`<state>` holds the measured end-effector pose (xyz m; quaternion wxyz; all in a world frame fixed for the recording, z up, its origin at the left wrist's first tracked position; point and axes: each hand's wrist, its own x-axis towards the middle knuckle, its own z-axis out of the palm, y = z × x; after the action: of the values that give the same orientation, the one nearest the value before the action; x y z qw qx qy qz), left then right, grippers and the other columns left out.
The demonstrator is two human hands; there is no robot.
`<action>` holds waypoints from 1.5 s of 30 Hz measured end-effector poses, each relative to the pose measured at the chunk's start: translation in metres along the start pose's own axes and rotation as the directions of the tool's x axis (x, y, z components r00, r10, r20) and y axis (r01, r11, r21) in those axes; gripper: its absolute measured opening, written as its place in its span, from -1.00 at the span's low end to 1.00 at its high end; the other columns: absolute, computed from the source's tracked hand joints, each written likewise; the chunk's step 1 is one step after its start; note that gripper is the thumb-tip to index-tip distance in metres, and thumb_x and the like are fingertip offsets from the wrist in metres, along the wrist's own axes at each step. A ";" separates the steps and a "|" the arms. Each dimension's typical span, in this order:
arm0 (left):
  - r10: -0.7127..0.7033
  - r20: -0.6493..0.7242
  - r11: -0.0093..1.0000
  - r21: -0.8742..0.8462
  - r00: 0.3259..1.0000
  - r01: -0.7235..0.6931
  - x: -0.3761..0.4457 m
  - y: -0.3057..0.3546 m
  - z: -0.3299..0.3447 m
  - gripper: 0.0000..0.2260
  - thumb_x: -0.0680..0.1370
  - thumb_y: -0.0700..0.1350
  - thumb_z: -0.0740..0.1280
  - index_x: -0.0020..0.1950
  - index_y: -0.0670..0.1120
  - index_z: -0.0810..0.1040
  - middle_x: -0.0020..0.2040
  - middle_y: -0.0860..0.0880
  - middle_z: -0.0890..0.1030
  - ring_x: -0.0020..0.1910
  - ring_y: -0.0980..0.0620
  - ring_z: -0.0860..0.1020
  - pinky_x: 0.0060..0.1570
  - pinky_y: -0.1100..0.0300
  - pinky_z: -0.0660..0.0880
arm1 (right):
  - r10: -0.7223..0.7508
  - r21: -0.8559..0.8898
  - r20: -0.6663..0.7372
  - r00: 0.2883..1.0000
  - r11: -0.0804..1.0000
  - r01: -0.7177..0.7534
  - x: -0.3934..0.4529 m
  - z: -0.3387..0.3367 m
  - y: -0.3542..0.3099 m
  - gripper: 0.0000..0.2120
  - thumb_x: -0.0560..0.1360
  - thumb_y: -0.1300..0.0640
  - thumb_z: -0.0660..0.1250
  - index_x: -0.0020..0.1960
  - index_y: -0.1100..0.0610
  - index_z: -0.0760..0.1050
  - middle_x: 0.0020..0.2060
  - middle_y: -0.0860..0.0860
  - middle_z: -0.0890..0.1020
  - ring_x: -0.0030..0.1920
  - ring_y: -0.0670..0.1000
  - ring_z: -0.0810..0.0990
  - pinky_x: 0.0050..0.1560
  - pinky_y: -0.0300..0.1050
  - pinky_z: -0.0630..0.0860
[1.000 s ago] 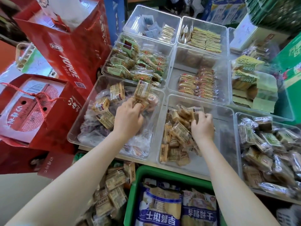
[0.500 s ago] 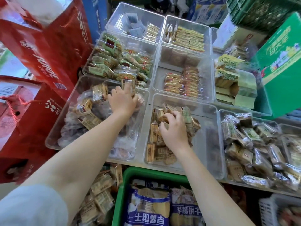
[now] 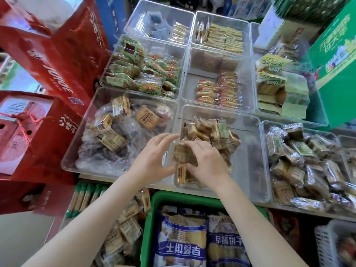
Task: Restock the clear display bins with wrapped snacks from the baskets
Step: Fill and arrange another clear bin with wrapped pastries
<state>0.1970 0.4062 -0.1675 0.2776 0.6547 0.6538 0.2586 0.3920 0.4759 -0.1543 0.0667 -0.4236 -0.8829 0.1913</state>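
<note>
Crowded clear bins (image 3: 256,120) cover the tabletop; over the middle bin's near-left corner, right hand (image 3: 207,162) grips wrapped snacks (image 3: 184,154) (brownish), left hand (image 3: 152,160) spread beside them.

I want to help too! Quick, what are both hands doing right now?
Left hand: open, fingers straight, touching the small tan wrapped snack packet.
Right hand: fingers curled round that same packet.

Light: bright, even daylight; soft shadows.
Glare: sheen on clear bins (image 3: 258,120).
Blur: slight overall.
Edges: wide-angle bending.
</note>
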 end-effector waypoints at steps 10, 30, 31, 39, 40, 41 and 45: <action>-0.305 -0.234 0.911 0.210 0.923 0.354 0.036 -0.046 -0.008 -0.49 0.53 -0.11 0.33 0.47 -0.13 0.34 0.47 -0.23 0.31 0.46 -0.20 0.25 0.40 -0.12 0.29 | 0.402 -0.004 -0.030 0.915 0.916 -0.402 0.056 0.005 0.034 -0.70 0.58 0.11 0.30 0.30 0.10 0.44 0.30 0.11 0.46 0.32 0.14 0.40 0.31 0.07 0.40; 0.068 -0.224 0.995 0.091 0.972 -0.049 -0.001 0.005 0.018 -0.23 0.40 -0.01 0.52 0.54 -0.05 0.27 0.35 -0.12 0.47 0.32 -0.08 0.42 0.30 0.06 0.39 | 0.252 0.711 0.235 0.939 0.614 -0.343 0.008 -0.003 -0.029 -0.63 0.59 -0.06 0.35 0.36 -0.12 0.36 0.15 -0.16 0.56 0.13 -0.20 0.57 0.11 -0.20 0.56; 0.085 -0.206 0.994 0.082 0.975 -0.070 -0.010 0.009 0.024 -0.21 0.41 0.02 0.51 0.56 -0.05 0.25 0.38 -0.11 0.44 0.35 -0.07 0.40 0.33 0.04 0.39 | 0.225 0.706 0.271 0.936 0.614 -0.353 0.005 -0.002 -0.028 -0.62 0.57 -0.02 0.39 0.34 -0.13 0.38 0.14 -0.16 0.59 0.14 -0.20 0.58 0.14 -0.18 0.57; -0.293 -0.034 0.911 0.295 0.955 0.290 -0.050 -0.021 0.040 -0.41 0.60 0.27 0.12 0.50 -0.06 0.32 0.39 -0.06 0.47 0.35 -0.01 0.43 0.30 0.08 0.38 | 0.432 0.307 0.247 0.867 0.814 -0.493 -0.032 -0.006 0.022 -0.64 0.55 0.12 0.38 0.34 -0.01 0.50 0.10 -0.14 0.56 0.09 -0.10 0.50 0.06 -0.23 0.39; -0.269 -0.032 0.911 0.315 0.963 0.265 -0.050 -0.022 0.040 -0.43 0.60 0.27 0.09 0.47 -0.06 0.37 0.35 -0.04 0.50 0.30 0.00 0.46 0.25 0.09 0.40 | 0.425 0.234 0.341 0.838 0.825 -0.514 -0.036 -0.003 0.027 -0.65 0.55 0.07 0.39 0.33 -0.01 0.51 0.13 -0.14 0.56 0.13 -0.09 0.50 0.09 -0.20 0.40; -0.256 -0.024 0.919 0.305 0.966 0.251 -0.049 -0.021 0.039 -0.46 0.60 0.26 0.10 0.44 -0.06 0.40 0.32 -0.03 0.52 0.28 0.00 0.47 0.23 0.09 0.41 | 0.421 0.184 0.410 0.809 0.830 -0.526 -0.039 0.001 0.029 -0.65 0.55 0.03 0.40 0.32 -0.01 0.52 0.15 -0.14 0.57 0.16 -0.08 0.52 0.10 -0.18 0.42; -0.313 -0.019 0.942 0.124 0.950 0.313 -0.043 -0.023 0.028 -0.60 0.64 0.10 0.21 0.39 -0.09 0.47 0.31 -0.05 0.49 0.31 -0.05 0.41 0.23 0.09 0.35 | 0.450 0.221 0.280 0.848 0.829 -0.513 -0.030 0.005 0.015 -0.79 0.58 0.05 0.34 0.21 0.00 0.58 0.05 -0.08 0.61 0.04 -0.06 0.55 -0.14 -0.23 0.43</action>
<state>0.1996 0.3627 -0.2024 0.2738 0.5588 0.7643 0.1695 0.4198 0.4598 -0.1636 -0.0192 -0.5958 -0.7111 0.3729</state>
